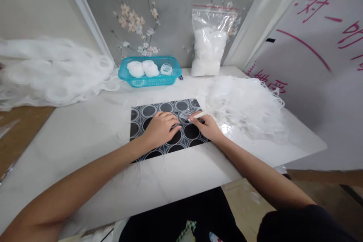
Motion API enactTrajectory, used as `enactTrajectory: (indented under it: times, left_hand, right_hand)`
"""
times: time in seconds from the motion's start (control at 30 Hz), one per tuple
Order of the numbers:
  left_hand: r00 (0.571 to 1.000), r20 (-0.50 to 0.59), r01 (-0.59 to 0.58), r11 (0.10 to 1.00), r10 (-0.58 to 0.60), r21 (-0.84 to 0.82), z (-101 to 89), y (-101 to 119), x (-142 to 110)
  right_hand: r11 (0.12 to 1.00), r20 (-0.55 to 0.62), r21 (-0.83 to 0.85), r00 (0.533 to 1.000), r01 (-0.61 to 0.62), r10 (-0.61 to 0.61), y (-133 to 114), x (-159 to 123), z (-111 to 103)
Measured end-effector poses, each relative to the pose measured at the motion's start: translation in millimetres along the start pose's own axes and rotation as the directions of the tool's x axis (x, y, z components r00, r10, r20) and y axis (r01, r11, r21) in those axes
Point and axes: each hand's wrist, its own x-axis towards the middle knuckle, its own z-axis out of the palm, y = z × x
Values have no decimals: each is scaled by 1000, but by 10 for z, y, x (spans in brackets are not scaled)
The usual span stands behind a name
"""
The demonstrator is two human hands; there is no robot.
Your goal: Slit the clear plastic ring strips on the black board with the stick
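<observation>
A black sheet (191, 132) patterned with grey circles lies on the white table under both hands. My left hand (160, 130) rests palm down on it, fingers lightly bent and thumb apart, with nothing visible in its grasp. Opposite it, my right hand (208, 125) pinches a slim white stick (202, 114), whose tip points left toward the sheet. Just left of that tip is a thin clear ring (185, 115) on the pattern. Beside my right hand spreads a big heap of translucent white rings (244, 106).
At the back stands a blue basket (153, 82) holding stacked white rings (143, 69). A zip bag (208, 51) full of white material leans on the wall behind. More white rings (53, 72) are piled at left. A whiteboard (320, 94) with red writing borders the table's right side.
</observation>
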Motion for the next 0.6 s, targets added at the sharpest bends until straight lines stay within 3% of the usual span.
enactTrajectory:
  times: [0.13, 0.27, 0.37, 0.47, 0.53, 0.6]
  left_hand:
    - [998, 13, -63, 976, 62, 208, 103, 147, -86]
    - [978, 81, -206, 950, 192, 233, 214, 110, -124]
    - [974, 109, -221, 947, 200, 235, 279, 89, -121]
    - [973, 150, -207, 953, 177, 219, 277, 109, -115]
    - [971, 167, -206, 957, 173, 204, 238, 122, -113]
    - [971, 168, -202, 961, 170, 192, 186, 122, -109]
  right_hand:
    - [999, -2, -38, 1000, 21, -21, -10, 13, -3]
    - [975, 34, -190, 993, 115, -111, -17, -86, 35]
    - [879, 119, -416, 972, 234, -202, -13, -160, 64]
    - [746, 166, -588, 949, 313, -268, -15, 7, -18]
    - [715, 4, -675, 969, 185, -247, -15, 259, -154]
    - [706, -329, -699, 928, -117, -172, 0, 509, -335]
